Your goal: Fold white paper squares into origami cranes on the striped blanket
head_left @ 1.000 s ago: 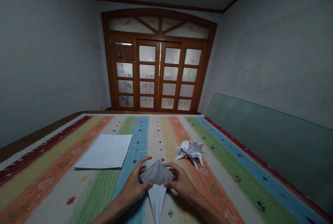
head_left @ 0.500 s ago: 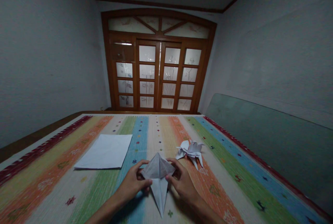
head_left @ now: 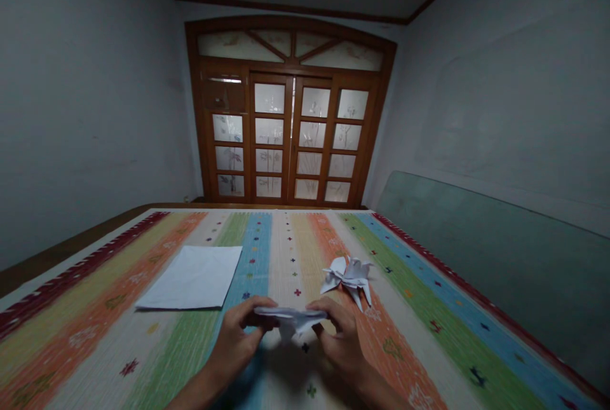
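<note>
Between my two hands is a folded piece of white paper (head_left: 291, 316), tipped so that it shows nearly edge-on above the tablecloth. My left hand (head_left: 241, 332) pinches its left corner between thumb and fingers. On the opposite corner, my right hand (head_left: 339, 334) has the same kind of pinch. The paper's underside is in shadow, and its lower folds are hard to make out. Just beyond my right hand lies a folded paper flower (head_left: 349, 278) with several pointed petals.
A square stack of white paper (head_left: 193, 278) lies to the left on the striped tablecloth (head_left: 190, 359). Along the table's right side stands a pale green panel (head_left: 476, 238). Wooden doors (head_left: 293, 136) with glass panes are beyond the far edge.
The folded paper has turned from showing its broad kite-shaped face, point toward me, to nearly edge-on. Both hands have tilted with it and keep their grip. The stack and flower stay put.
</note>
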Action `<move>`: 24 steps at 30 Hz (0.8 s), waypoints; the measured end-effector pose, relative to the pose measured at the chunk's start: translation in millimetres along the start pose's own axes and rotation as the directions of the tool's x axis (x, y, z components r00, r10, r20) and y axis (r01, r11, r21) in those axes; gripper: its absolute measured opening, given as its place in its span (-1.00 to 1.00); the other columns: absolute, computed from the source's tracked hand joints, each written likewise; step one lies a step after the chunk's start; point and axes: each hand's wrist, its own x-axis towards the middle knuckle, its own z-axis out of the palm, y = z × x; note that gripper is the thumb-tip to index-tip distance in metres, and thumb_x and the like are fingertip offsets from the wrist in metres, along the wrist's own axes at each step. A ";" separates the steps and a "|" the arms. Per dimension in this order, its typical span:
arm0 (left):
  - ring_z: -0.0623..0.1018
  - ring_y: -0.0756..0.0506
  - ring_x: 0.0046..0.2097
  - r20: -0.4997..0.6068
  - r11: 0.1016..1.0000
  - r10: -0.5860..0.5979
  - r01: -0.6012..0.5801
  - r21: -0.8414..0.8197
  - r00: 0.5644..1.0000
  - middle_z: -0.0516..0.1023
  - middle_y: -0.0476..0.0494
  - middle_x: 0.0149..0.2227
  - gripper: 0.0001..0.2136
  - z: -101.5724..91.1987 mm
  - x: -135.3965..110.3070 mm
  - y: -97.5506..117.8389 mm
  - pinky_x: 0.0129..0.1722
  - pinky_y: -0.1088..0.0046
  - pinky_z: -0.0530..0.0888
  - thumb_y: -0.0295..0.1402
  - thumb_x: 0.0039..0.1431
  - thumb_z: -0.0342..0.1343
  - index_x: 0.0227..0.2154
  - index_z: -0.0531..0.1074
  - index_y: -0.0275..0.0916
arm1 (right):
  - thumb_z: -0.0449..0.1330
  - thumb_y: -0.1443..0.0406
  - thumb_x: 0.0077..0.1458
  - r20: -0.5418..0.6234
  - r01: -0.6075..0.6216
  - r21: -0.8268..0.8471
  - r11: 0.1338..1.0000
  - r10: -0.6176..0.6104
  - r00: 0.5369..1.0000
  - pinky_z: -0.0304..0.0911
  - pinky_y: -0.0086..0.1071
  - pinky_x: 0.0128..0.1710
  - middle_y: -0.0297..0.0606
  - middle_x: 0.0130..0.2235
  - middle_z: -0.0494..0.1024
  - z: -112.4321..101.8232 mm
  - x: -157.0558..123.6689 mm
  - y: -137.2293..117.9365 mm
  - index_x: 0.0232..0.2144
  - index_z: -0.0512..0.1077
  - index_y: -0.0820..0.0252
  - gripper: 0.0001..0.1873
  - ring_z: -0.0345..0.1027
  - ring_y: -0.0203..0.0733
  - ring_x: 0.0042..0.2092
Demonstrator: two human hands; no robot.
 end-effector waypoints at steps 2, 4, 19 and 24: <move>0.67 -0.14 -0.27 -0.023 0.995 0.091 -0.090 0.048 0.996 0.68 -0.08 -0.34 -0.89 -2.2 -0.5 2.3 -0.26 0.45 0.57 -0.43 0.05 0.18 -0.36 0.59 -0.18 | 0.22 0.51 0.02 -0.006 0.059 -0.014 0.998 -0.059 0.998 0.39 -0.46 -0.38 -0.33 -0.42 0.61 -1.5 0.5 -2.5 -0.33 0.53 0.11 -0.78 0.52 -0.21 -0.40; 0.66 -0.13 -0.25 -0.017 0.983 0.166 -0.165 0.076 0.986 0.67 -0.08 -0.33 -0.87 -3.4 -0.8 2.7 -0.25 0.46 0.55 -0.46 0.07 0.15 -0.35 0.59 -0.18 | 0.23 0.52 0.03 0.002 0.098 -0.012 0.995 -0.098 0.995 0.37 -0.46 -0.38 -0.33 -0.41 0.59 -2.4 0.9 -4.1 -0.32 0.50 0.10 -0.77 0.50 -0.21 -0.40; 0.56 -0.11 -0.17 0.333 0.894 0.177 -0.293 0.339 0.926 0.55 -0.12 -0.20 -0.50 -7.1 -1.9 -33.7 -0.18 0.46 0.44 -0.74 -0.16 -0.07 -0.22 0.54 -0.18 | 0.08 0.61 -0.07 0.380 0.110 -0.095 0.989 -0.066 0.923 0.36 -0.38 -0.23 -0.17 -0.23 0.54 -5.1 -5.7 24.9 -0.31 0.56 0.14 -0.60 0.49 -0.16 -0.20; 0.56 -0.14 -0.12 0.389 0.846 0.077 -0.267 0.462 0.918 0.56 -0.15 -0.18 -0.54 -7.0 -1.0 -41.1 -0.14 0.42 0.44 -0.76 -0.04 -0.05 -0.19 0.53 -0.19 | 0.07 0.64 -0.15 0.483 0.014 -0.145 0.989 0.058 0.874 0.35 -0.38 -0.19 -0.19 -0.23 0.55 -4.9 -9.9 28.3 -0.28 0.57 0.15 -0.53 0.48 -0.15 -0.19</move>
